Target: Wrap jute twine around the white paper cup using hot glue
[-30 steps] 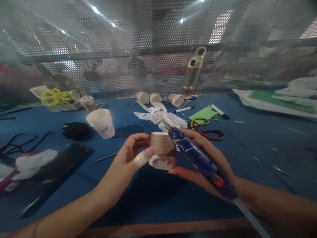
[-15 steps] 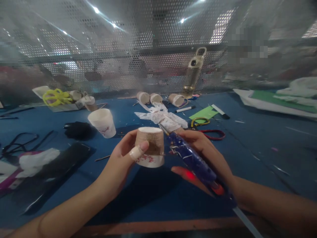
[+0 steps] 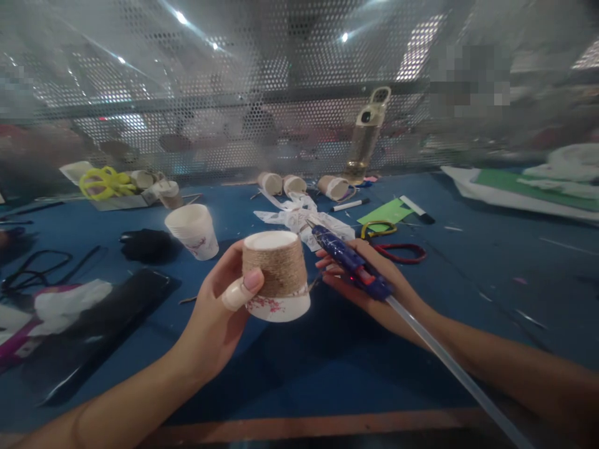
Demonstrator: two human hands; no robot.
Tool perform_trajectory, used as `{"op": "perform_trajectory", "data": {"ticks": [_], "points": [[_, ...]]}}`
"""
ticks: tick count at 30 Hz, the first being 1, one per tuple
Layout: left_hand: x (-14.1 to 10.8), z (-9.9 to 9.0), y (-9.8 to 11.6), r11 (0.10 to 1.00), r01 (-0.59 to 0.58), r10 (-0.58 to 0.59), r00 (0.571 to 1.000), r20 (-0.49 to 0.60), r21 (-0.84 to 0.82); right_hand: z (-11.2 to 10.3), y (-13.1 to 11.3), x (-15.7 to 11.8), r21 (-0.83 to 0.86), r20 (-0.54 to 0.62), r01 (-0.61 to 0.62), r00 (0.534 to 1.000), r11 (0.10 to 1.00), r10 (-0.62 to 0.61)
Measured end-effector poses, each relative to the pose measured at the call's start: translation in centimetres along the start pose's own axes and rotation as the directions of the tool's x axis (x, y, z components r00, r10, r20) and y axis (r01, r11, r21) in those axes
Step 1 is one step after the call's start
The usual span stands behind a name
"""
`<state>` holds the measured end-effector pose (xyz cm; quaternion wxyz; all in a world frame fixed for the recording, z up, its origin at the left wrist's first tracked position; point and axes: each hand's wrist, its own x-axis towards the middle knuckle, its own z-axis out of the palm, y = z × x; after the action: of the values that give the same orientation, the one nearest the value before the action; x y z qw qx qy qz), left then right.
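My left hand (image 3: 227, 290) grips an upside-down paper cup (image 3: 278, 308), its thumb, wrapped in a pale bandage, pressing on the side. Brown twine (image 3: 281, 268) winds round most of the cup, and a short loose end sticks out at its right. A white band with red blossom print shows below the twine. In my right hand (image 3: 369, 287) is a blue hot glue gun (image 3: 346, 255), its nozzle pointing up and left, apart from the cup. A clear glue stick (image 3: 449, 355) trails from its back end.
Stacked paper cups (image 3: 191, 231) stand at left beside a black bundle (image 3: 147, 245). Behind lie a crumpled white plastic bag (image 3: 299, 218), several twine-wrapped cups (image 3: 294, 185) and a tilted bottle (image 3: 365, 137). Scissors (image 3: 402, 252) and green paper (image 3: 386, 214) are at right.
The glue gun has swung away from the cup, its back end rising and its body turning. My left hand has shifted the cup slightly left, and more of the twine shows.
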<state>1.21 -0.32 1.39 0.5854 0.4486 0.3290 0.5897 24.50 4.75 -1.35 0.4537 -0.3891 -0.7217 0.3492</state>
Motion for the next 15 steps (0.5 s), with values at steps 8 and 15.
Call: {"op": "perform_trajectory", "data": {"ticks": [8, 15], "points": [[0.2, 0.4, 0.3, 0.997, 0.032, -0.032, 0.999, 0.001, -0.073, -1.0, -2.1, 0.5, -0.049, -0.228, -0.018, 0.974, 0.999, 0.006], [1.0, -0.5, -0.1, 0.995, 0.060, -0.064, 0.997, -0.043, -0.074, -2.7, -4.6, -0.4, -0.140, -0.194, 0.067, 0.977, 0.988, -0.094]]}}
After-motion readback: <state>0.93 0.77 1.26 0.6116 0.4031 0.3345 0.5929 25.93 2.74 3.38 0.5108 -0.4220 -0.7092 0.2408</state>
